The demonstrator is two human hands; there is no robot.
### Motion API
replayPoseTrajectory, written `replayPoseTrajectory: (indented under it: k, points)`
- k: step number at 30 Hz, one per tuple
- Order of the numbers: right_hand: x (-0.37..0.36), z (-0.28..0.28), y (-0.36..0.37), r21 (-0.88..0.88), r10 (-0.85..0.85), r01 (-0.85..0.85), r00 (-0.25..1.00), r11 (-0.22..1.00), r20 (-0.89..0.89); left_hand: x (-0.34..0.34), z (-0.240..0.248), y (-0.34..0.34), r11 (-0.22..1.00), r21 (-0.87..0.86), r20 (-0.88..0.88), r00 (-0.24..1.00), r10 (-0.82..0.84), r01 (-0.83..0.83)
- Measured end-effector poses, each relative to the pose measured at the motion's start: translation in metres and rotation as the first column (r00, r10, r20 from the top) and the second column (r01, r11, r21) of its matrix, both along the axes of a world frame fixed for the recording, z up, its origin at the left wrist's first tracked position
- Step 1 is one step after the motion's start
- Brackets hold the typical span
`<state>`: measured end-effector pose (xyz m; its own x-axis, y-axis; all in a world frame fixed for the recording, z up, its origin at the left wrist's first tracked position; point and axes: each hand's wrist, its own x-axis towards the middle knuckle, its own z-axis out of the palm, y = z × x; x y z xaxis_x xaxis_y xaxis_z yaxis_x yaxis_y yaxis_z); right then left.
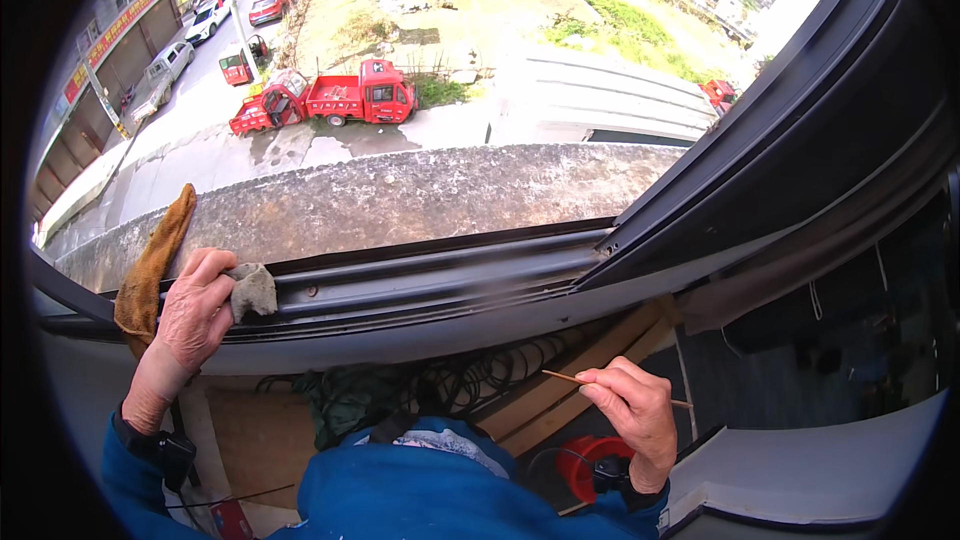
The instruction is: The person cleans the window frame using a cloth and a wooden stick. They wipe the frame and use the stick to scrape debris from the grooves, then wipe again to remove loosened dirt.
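Observation:
My left hand (195, 315) presses a small grey rag (254, 290) into the dark window track (430, 275) at the left end of the sill. A brown cloth (150, 270) hangs over the frame right beside that hand. My right hand (635, 418) is lower, at the right, below the sill, and pinches a thin wooden stick (563, 377) that points left. The window is open over a concrete ledge (400, 195).
A dark sliding window frame (780, 130) slants up at the right. Below the sill lie wooden planks (570, 380), coiled black cable (490, 375), a green cloth (345, 400) and a red object (585, 465). Far below outside stand red vehicles (340, 98) on a street.

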<state>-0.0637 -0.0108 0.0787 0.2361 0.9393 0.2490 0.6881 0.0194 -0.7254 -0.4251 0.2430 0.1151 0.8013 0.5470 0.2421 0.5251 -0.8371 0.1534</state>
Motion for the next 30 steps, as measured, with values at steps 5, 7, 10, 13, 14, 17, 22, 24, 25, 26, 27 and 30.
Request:
replayPoseTrajectory:
  k: [5, 7, 10, 13, 14, 17, 22, 24, 25, 26, 27, 30]
  points:
    - [-0.002, 0.002, 0.010, 0.051, 0.052, -0.052, 0.999, 0.997, 0.001, 0.027, 0.014, -0.010, 0.992, -0.055, 0.373, 0.919, 0.124, -0.111]
    - [-0.006, 0.003, 0.015, 0.054, 0.084, -0.083, 0.996, 0.995, -0.007, 0.068, 0.009, -0.016, 0.995, -0.084, 0.428, 0.901, 0.078, -0.046]
    - [-0.011, 0.004, 0.019, 0.032, 0.102, -0.101, 0.995, 0.994, -0.010, 0.159, -0.020, -0.024, 0.960, 0.015, 0.517, 0.820, -0.247, 0.280]
    - [-0.016, 0.009, 0.015, -0.030, 0.064, -0.065, 0.998, 0.997, -0.026, 0.235, -0.047, -0.049, 0.883, -0.038, 0.431, 0.805, -0.408, 0.468]
    - [-0.016, 0.011, 0.014, -0.020, 0.062, -0.062, 0.998, 0.998, -0.024, 0.246, -0.054, -0.056, 0.890, 0.043, 0.456, 0.784, -0.421, 0.453]
    - [-0.017, 0.017, 0.013, -0.066, 0.026, -0.028, 0.999, 0.997, -0.036, 0.244, -0.069, -0.051, 0.889, 0.014, 0.348, 0.831, -0.434, 0.458]
    - [-0.024, 0.027, 0.028, -0.046, 0.086, -0.086, 0.996, 0.995, -0.007, 0.184, -0.071, -0.040, 0.892, 0.114, 0.266, 0.852, -0.451, 0.437]
    - [-0.031, 0.031, 0.038, -0.052, 0.128, -0.128, 0.992, 0.990, -0.019, 0.141, -0.067, -0.035, 0.908, -0.010, 0.288, 0.871, -0.398, 0.418]
    - [-0.035, 0.033, 0.044, -0.041, 0.162, -0.162, 0.987, 0.986, 0.004, 0.116, -0.065, -0.034, 0.927, -0.025, 0.303, 0.886, -0.351, 0.375]
    - [-0.039, 0.034, 0.050, -0.043, 0.187, -0.187, 0.982, 0.982, 0.014, 0.089, -0.062, -0.033, 0.938, -0.079, 0.258, 0.916, -0.307, 0.336]
    - [-0.043, 0.036, 0.055, -0.058, 0.205, -0.204, 0.979, 0.977, 0.008, 0.063, -0.059, -0.033, 0.959, -0.066, 0.291, 0.924, -0.247, 0.277]
    - [-0.053, 0.039, 0.070, -0.010, 0.258, -0.258, 0.964, 0.966, 0.064, -0.010, -0.047, -0.036, 0.999, -0.020, 0.344, 0.939, -0.020, 0.029]
